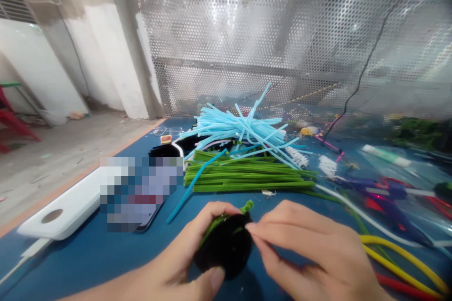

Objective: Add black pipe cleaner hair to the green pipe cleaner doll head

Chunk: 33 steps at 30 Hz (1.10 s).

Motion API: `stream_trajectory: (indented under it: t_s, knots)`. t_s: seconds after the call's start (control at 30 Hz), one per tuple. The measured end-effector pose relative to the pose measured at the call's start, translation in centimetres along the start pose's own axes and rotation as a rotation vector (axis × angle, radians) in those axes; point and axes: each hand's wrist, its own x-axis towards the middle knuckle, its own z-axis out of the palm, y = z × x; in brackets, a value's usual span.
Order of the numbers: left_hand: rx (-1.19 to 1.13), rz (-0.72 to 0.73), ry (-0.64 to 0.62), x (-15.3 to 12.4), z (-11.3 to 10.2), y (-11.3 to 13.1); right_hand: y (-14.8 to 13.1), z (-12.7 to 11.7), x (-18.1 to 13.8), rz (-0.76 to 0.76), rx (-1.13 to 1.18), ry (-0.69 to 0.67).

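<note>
My left hand (197, 249) curls around a black fuzzy round piece (228, 249), thumb on its near side and fingers over the top. Green fuzzy stem shows along its upper left, and a small curled green tip (248, 205) pokes out at the top. From the right, my right hand (300, 244) has thumb and forefinger pinched together at the piece's upper right edge. What exactly lies between those fingertips is partly hidden. Just beyond both hands lies a bundle of green pipe cleaners (250, 176), with a heap of light blue pipe cleaners (240, 124) behind it.
To the left lie a white power bank (74, 202) with a cable and a blurred-out phone (151, 197). A glue gun (388, 197), a yellow cord (406, 256) and plastic bags are at the right. A perforated metal panel (282, 42) stands along the table's back.
</note>
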Motion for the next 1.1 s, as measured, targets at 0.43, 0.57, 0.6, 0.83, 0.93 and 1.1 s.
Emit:
stream_trajectory:
  t_s: [0.43, 0.57, 0.6, 0.83, 0.93, 1.1]
  knots:
    - [0.058, 0.039, 0.017, -0.3, 0.1, 0.1, -0.2, 0.2, 0.5, 0.253, 0.245, 0.007]
    - [0.113, 0.069, 0.033, 0.1, 0.1, 0.1, 0.0, 0.4, 0.4, 0.230, 0.235, 0.013]
    - [0.138, 0.083, 0.041, 0.1, 0.2, 0.1, 0.0, 0.6, 0.4, 0.232, 0.232, 0.012]
    - [0.470, 0.177, 0.191, 0.9, -0.3, 0.0, 1.1, 0.7, 0.7, 0.202, 0.113, 0.112]
    - [0.773, 0.160, 0.226, 1.6, -1.4, 0.3, 2.3, -0.2, 1.0, 0.130, 0.056, 0.080]
    - [0.961, 0.104, 0.246, 3.1, -2.1, 2.9, 2.8, -1.7, 1.1, 0.028, 0.020, -0.051]
